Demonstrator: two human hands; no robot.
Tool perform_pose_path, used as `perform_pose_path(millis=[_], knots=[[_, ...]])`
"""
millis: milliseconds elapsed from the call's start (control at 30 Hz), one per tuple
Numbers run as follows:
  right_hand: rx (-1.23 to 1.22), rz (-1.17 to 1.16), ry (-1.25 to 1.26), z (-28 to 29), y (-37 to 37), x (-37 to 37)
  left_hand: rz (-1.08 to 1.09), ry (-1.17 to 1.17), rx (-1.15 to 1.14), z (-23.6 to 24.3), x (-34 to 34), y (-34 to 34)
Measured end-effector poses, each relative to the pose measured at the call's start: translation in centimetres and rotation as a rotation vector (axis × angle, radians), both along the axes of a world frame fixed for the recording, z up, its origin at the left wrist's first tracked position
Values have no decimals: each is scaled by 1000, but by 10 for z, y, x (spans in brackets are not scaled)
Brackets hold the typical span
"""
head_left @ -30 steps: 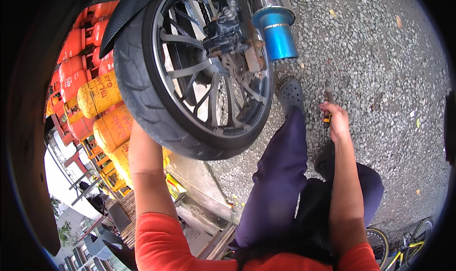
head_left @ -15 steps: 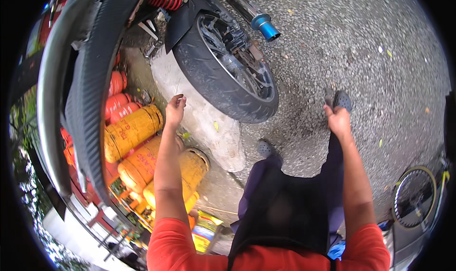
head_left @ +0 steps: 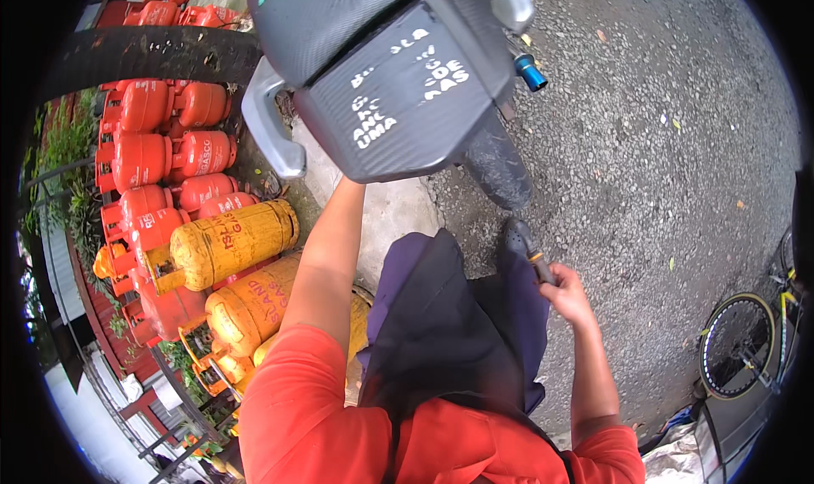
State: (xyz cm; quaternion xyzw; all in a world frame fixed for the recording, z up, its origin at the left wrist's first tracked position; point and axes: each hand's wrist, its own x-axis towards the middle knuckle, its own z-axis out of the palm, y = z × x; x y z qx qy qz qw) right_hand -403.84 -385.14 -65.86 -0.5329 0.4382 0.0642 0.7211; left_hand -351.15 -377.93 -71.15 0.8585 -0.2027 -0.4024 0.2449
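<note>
A motorcycle's dark grey tail section [head_left: 398,86] with silver grab handles [head_left: 271,136] fills the top of the view. My left forearm [head_left: 331,255] stretches up to its underside, and my left hand is hidden behind it. My right hand [head_left: 570,299] is low at my right side, closed on a small tool with an orange and black handle [head_left: 539,266] that points forward toward the rear tyre [head_left: 498,169]. The blue exhaust tip [head_left: 532,73] shows just right of the tail. I wear an orange shirt and a dark apron.
Several red gas cylinders [head_left: 161,158] and yellow ones [head_left: 225,242] lie stacked on the left by a concrete kerb [head_left: 394,208]. Grey gravel ground [head_left: 661,145] spreads to the right. A bicycle wheel [head_left: 738,346] stands at the right edge.
The view has risen from wheel level to above the tail section. My left arm went from the tyre up under the tail. My right hand lifted off the ground with the tool.
</note>
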Motion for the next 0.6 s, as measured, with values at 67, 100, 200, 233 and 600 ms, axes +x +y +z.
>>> perform_pose_path(millis=[67, 100, 200, 233, 600], knots=[[-283, 236, 98, -4, 30, 80, -136, -151, -111, -6, 17, -12], [-389, 299, 115, -17, 43, 118, -232, -252, -162, -8, 27, -16], [-536, 451, 108, -94, 77, 212, -580, -540, -316, -5, 63, -43], [-580, 461, 97, -119, 82, 240, -705, -605, -350, -8, 72, -56], [-815, 582, 148, -388, 126, 475, -1508, -819, -561, -71, 174, -112]])
